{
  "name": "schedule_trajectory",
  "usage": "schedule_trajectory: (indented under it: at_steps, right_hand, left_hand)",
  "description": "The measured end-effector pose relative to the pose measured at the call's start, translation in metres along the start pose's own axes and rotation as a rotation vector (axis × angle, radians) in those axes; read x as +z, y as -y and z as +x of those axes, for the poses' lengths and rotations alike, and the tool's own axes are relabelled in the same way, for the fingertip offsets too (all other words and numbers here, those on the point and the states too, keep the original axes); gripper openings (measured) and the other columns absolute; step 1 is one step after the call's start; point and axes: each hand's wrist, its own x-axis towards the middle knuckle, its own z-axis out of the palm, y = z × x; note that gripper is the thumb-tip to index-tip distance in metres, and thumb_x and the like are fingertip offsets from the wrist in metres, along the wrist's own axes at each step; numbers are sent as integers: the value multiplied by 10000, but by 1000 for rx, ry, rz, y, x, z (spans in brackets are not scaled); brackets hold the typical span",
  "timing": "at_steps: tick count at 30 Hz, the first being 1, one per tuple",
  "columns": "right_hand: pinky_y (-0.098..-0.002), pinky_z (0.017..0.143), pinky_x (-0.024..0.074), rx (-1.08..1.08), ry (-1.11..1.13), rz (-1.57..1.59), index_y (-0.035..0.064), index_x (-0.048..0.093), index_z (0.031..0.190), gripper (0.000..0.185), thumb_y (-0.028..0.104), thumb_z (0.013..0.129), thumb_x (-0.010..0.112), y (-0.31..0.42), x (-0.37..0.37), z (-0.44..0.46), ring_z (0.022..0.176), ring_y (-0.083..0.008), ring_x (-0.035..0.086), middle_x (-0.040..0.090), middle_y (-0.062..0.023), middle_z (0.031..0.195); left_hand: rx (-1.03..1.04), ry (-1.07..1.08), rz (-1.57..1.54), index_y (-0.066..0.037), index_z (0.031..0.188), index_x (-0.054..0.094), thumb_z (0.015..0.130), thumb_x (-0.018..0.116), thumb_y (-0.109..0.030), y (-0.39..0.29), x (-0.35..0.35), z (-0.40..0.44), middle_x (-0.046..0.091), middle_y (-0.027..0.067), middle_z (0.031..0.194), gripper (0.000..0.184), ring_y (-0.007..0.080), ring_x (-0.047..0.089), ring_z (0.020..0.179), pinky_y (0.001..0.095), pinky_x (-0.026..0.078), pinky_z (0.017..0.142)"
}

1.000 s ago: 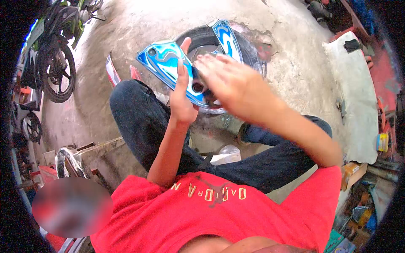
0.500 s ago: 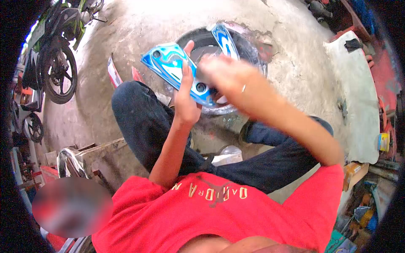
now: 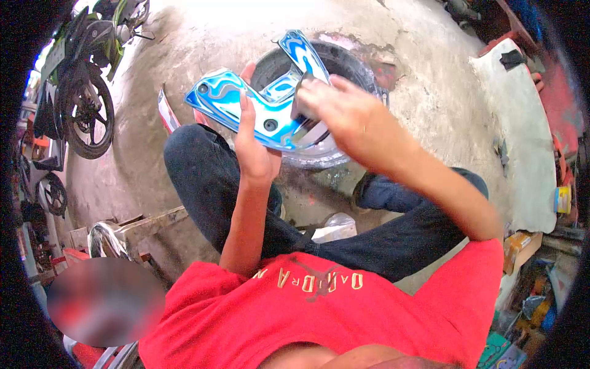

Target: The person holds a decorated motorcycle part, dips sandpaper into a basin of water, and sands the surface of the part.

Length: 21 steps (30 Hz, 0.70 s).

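Note:
A glossy blue-and-silver patterned motorcycle body panel, with a longer arm reaching up at the far side, is held tilted in front of me. My left hand grips it, thumb on the upper face and fingers passing behind. Against the panel's right part, my right hand presses a small dark grey piece, which looks like sandpaper; its fingers are closed around it. Beneath the panel lies a round black basin, partly covered, its near side wet and shiny.
Red-and-white panel pieces lie on the concrete floor to the left. A motorcycle stands farther left. A long whitish panel rests at the right, near a yellow can. Behind my left knee is a wooden box.
The panel and my left hand have shifted left and slightly down, showing more of the panel's middle. My right hand has moved slightly down and right, still at the panel.

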Motion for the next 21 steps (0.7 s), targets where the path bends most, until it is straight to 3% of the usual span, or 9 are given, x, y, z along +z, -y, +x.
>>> schedule_trajectory:
  at_steps: [2, 3, 6, 8, 13, 15, 17, 21]
  right_hand:
    - [-425, 1066, 413, -18, -16, 41, 8, 541, 1271, 445, 80, 833, 525, 19, 0, -5, 1213, -283, 566, 596, -175, 1274]
    - [-415, 1030, 441, -126, -30, 22, -35, 563, 1191, 396, 126, 830, 539, 20, -1, -5, 1158, -292, 597, 605, -184, 1246]
    - [-433, 1047, 428, -132, -73, 126, 9, 545, 1264, 434, 59, 833, 531, 11, 0, -3, 1198, -292, 573, 604, -179, 1258]
    - [-447, 1032, 433, 94, -68, 46, 17, 566, 1240, 418, 18, 825, 518, -14, 2, 3, 1192, -309, 574, 603, -175, 1255]
    - [-416, 1014, 453, -180, -47, 164, 9, 579, 1223, 395, 35, 831, 542, 26, -4, 1, 1154, -324, 595, 612, -179, 1241]
    - [-410, 996, 467, -1, -76, 105, 6, 582, 1217, 392, 34, 827, 549, -9, 1, 7, 1134, -331, 606, 621, -185, 1220]
    - [-398, 968, 487, 76, -100, 49, 2, 587, 1206, 385, 20, 823, 553, -24, 2, 8, 1107, -339, 618, 634, -194, 1187]
    - [-375, 968, 482, -272, -114, 55, -11, 617, 1130, 354, 139, 817, 550, 27, 2, 2, 1081, -293, 631, 649, -166, 1158]
  left_hand:
    - [27, -19, 6, -60, 1486, 241, 1018, 390, -362, -5, -5, 1, 507, 231, 1340, 577, 342, 538, 1216, 462, 410, 1047]
    - [38, -25, 10, -57, 1482, 245, 1018, 389, -362, -6, -8, 2, 514, 231, 1334, 574, 344, 540, 1214, 462, 411, 1045]
    - [40, -17, -54, -47, 1467, 266, 1017, 394, -354, -8, -11, 2, 531, 229, 1311, 560, 347, 547, 1206, 467, 419, 1038]
    - [17, -62, -94, -37, 1368, 383, 1020, 397, -337, -11, -8, -1, 556, 208, 1273, 460, 326, 567, 1177, 457, 435, 1023]
    - [-1, -36, -216, -50, 1182, 480, 1029, 396, -312, -6, -18, 1, 573, 130, 1144, 315, 272, 594, 1106, 426, 471, 970]
    - [10, -140, -131, -67, 1112, 481, 1027, 409, -313, -11, -8, -4, 550, 82, 1048, 270, 253, 595, 1073, 421, 472, 955]
    - [-1, -86, -179, -71, 1102, 479, 1026, 412, -313, -10, -10, -5, 543, 75, 1040, 262, 244, 593, 1069, 417, 470, 951]
    - [-8, -32, -199, -70, 1084, 475, 1027, 406, -311, -6, -15, -1, 526, 69, 1019, 256, 234, 593, 1039, 402, 465, 936]
